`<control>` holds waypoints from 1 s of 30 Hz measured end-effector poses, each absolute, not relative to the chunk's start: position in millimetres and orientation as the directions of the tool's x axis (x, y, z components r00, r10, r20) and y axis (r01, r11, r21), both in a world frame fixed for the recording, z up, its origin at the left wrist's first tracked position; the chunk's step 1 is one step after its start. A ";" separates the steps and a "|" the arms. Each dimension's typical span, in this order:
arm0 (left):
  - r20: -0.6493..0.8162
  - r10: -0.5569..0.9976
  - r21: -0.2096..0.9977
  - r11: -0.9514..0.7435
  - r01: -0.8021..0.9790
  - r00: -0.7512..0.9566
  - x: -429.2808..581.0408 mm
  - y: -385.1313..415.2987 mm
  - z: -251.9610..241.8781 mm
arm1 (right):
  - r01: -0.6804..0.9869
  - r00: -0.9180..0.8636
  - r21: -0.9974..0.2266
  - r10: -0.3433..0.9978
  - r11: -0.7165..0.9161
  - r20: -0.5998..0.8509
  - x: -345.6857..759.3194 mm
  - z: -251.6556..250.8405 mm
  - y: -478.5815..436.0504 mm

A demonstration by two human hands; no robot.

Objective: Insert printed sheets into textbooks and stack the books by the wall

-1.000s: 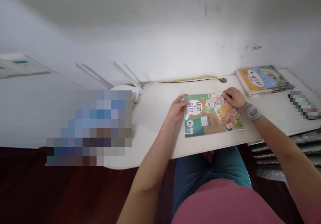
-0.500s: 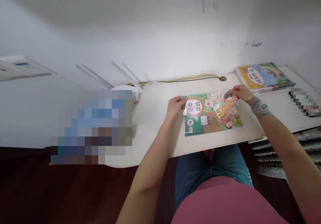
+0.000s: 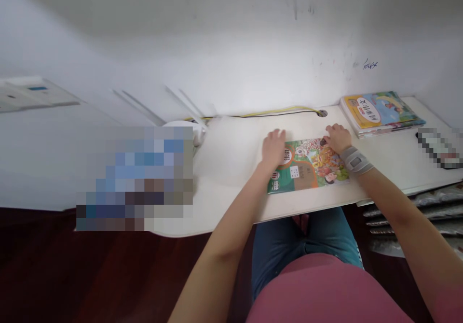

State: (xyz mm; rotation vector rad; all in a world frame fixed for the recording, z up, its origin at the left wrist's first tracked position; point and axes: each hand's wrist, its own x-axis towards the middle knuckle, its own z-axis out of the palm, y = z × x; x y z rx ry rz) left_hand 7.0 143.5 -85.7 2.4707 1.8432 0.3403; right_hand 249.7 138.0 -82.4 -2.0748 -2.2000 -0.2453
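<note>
A textbook (image 3: pixel 302 172) with a green, illustrated cover lies on the white desk (image 3: pixel 224 202) in front of me. It looks glossy, as if in a clear cover. My left hand (image 3: pixel 275 148) rests over its upper left corner and hides part of the title; the fingers are slightly bent, a little blurred and not gripping. At the upper right corner, my right hand (image 3: pixel 338 139) lies with its fingers apart and bent, touching the cover or just above it. A grey band (image 3: pixel 356 160) wraps my right wrist.
A stack of books (image 3: pixel 381 113) stands at the back right, with a phone (image 3: pixel 439 148) near it. A yellow cable (image 3: pixel 285 109) runs along the wall into a desk hole (image 3: pixel 321 113). To the left is a white router (image 3: pixel 184 126) beside a pixelated area.
Both hands have let go of the textbook's edges and shifted onto its top corners, the left one moving rightward. The textbook now lies flatter on the desk.
</note>
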 end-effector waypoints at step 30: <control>0.042 0.996 0.474 -0.090 0.876 0.079 -17.7 170.9 -92.6 | 0.947 -0.310 -0.039 0.940 0.318 0.139 251.2 -120.6 121.5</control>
